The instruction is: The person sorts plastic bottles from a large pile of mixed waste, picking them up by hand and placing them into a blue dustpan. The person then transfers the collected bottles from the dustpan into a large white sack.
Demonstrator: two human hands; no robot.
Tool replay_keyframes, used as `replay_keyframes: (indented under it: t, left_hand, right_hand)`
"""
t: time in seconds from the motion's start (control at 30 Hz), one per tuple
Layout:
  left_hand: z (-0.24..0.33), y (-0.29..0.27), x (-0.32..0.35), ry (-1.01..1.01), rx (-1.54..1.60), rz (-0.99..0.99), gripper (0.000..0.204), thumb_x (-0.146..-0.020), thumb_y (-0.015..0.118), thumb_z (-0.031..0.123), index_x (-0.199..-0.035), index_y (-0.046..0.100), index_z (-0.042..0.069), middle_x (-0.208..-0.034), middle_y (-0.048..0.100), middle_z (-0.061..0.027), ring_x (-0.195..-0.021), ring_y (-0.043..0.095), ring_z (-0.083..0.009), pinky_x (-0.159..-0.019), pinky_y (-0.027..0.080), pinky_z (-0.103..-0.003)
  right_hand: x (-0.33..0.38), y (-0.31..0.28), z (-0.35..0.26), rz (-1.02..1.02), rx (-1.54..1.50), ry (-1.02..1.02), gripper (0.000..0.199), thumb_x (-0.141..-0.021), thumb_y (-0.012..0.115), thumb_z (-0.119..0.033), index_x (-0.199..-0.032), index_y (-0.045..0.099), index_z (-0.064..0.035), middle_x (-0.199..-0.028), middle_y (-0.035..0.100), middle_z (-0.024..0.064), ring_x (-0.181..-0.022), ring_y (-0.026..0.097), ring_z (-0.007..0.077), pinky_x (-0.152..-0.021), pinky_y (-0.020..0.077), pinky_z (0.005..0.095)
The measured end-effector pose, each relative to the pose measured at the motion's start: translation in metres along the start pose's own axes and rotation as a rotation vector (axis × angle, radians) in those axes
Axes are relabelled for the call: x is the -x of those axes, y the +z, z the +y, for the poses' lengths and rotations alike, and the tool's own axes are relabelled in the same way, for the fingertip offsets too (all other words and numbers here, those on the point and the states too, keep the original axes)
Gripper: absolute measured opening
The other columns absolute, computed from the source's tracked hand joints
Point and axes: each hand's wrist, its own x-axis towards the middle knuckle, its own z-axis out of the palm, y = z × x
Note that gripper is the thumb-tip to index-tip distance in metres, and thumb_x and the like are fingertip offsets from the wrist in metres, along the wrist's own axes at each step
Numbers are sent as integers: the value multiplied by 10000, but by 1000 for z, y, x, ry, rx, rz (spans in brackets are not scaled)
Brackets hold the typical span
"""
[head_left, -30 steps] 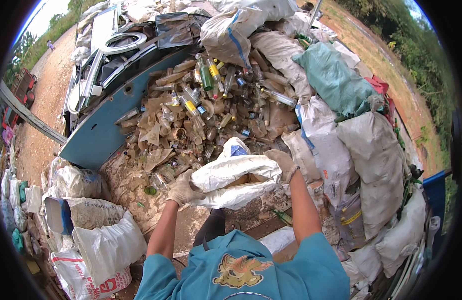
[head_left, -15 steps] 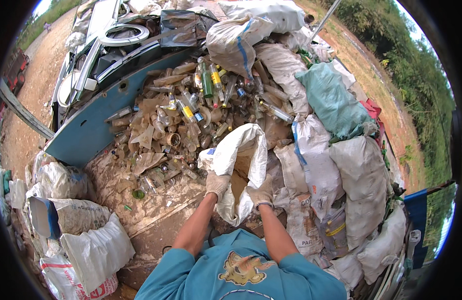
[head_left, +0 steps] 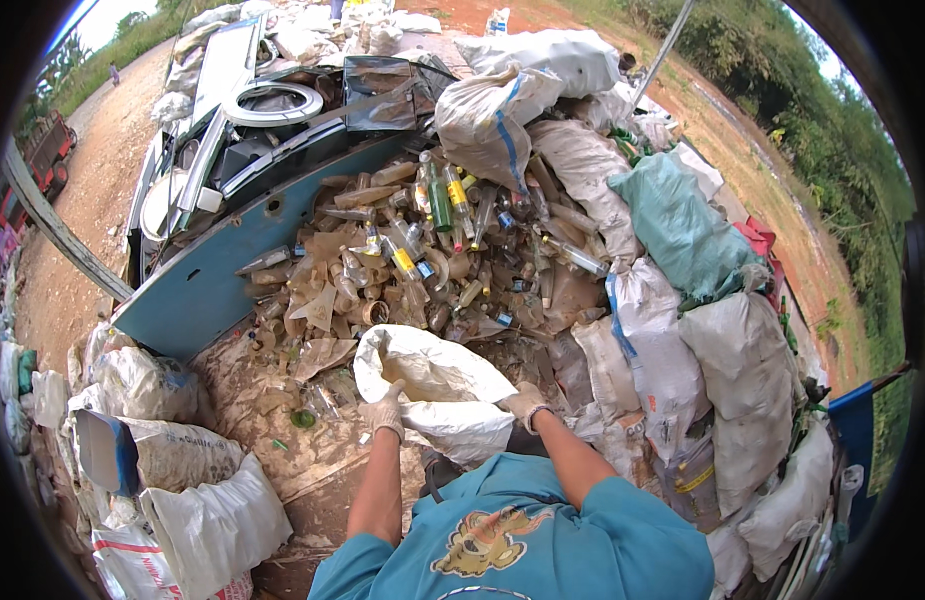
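A white woven sack (head_left: 447, 365) is stretched between my gloved hands in front of my body, its mouth spread wide and facing up. My left hand (head_left: 384, 411) is closed on the left side of its rim. At the right end, my right hand (head_left: 525, 404) grips the rim too. The sack's inner wall shows brownish; its bottom is hidden. Just beyond the sack lies a heap of glass bottles (head_left: 382, 270), mostly clear and dusty. A green bottle (head_left: 437, 198) and a bottle with a yellow label (head_left: 456, 195) lie on top.
A blue panel (head_left: 212, 300) borders the heap on the left, with scrap and a white ring (head_left: 272, 104) behind it. Filled white sacks (head_left: 737, 370) and a teal sack (head_left: 682, 225) line the right. More sacks (head_left: 217, 520) lie at lower left on the dirty floor (head_left: 322, 500).
Both hands have come lower and farther apart, pulling the sack's mouth wide sideways. The sack was more upright and narrower before. The whole view has shifted slightly.
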Motion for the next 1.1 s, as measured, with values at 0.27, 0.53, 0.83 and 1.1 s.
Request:
replay_keyframes:
  t: [0.27, 0.53, 0.83, 1.1]
  left_hand:
    - [-69, 38, -10, -112, 149, -333, 756, -666, 844, 23, -1294, 462, -157, -1097, 650, -276, -871, 699, -336, -680, 587, -472]
    - [-30, 70, 27, -100, -26, -161, 653, -613, 881, 90, -1171, 616, -122, -1077, 700, -252, -906, 693, -342, -836, 566, -438]
    - [-37, 173, 9, -207, 176, 119, 642, -647, 792, 0, -1236, 557, -103, -1076, 678, -209, -904, 667, -319, -823, 549, -423]
    - [-35, 300, 17, -61, 104, 320, 694, -633, 796, 2, -1281, 559, -68, -1104, 690, -202, -919, 686, -331, -861, 554, -413]
  right_hand:
    - [3, -2, -43, -188, 477, 11, 1103, -714, 809, -647, -1497, 449, 42, -1447, 568, 279, -1341, 571, 370, -1112, 457, 434]
    - [-64, -19, -98, -138, 581, -21, 924, -757, 810, -514, -1454, 467, -14, -1431, 595, 238, -1334, 590, 337, -1078, 494, 449]
    - [-265, -78, -180, -400, 534, -246, 899, -745, 810, -562, -1480, 526, -128, -1541, 504, 190, -1411, 502, 352, -1170, 416, 450]
    - [-455, -84, -378, -10, 420, -264, 977, -763, 715, -728, -1571, 432, -257, -1660, 220, 245, -1510, 267, 468, -1169, 312, 624]
